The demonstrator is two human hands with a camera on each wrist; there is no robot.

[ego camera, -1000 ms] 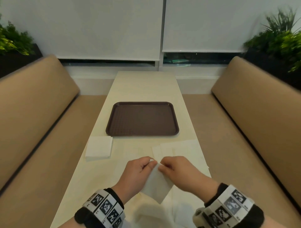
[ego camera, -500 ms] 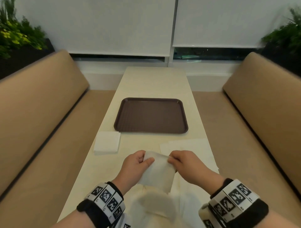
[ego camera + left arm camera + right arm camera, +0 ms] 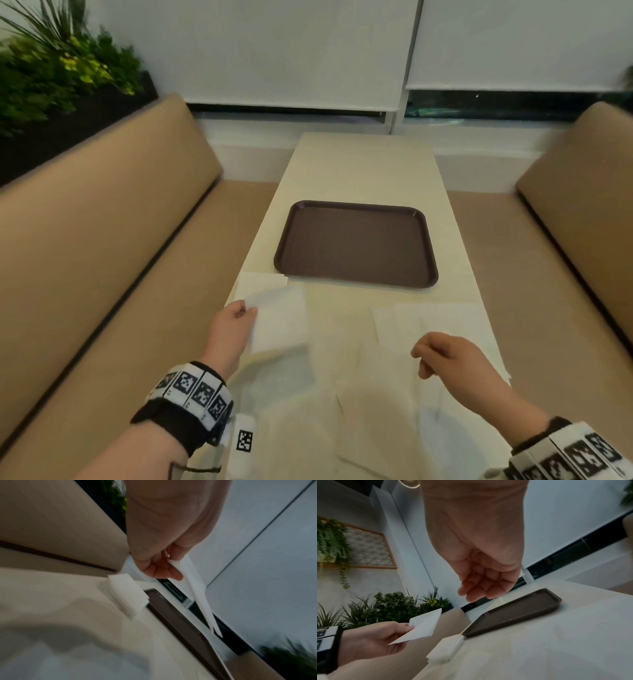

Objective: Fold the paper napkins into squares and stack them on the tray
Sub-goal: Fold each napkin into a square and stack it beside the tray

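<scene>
Head view. Left hand (image 3: pixel 233 320) is pinching a folded napkin (image 3: pixel 279 320) by its near-left corner, holding it above the bench (image 3: pixel 363 164) just beside a small stack of folded napkins (image 3: pixel 262 281) that is sitting at the bench's left edge, touching the tray's near-left corner. Right hand (image 3: pixel 445 353) is hovering with fingers loosely curled, grasping nothing, over the unfolded napkins (image 3: pixel 435 318) spread along the near right of the bench. Tray (image 3: pixel 356 209) is lying bare mid-bench.

Left wrist view. Thumb and fingers (image 3: pixel 164 573) are clamping the folded napkin (image 3: pixel 193 582), which is hanging edge-on; the stack (image 3: pixel 126 592) is lying below, against the tray rim (image 3: pixel 171 609).

Right wrist view. Right hand (image 3: pixel 486 582) is hanging released above the bench; the tray (image 3: pixel 518 611) is showing nothing on it.

Progress, as judged: some folding is done, nothing is yet stacked on the tray, and several sheets are waiting. Room: the tray is open from all sides; the stack is sitting close to the left bench edge, where a nudge could tip it off.
</scene>
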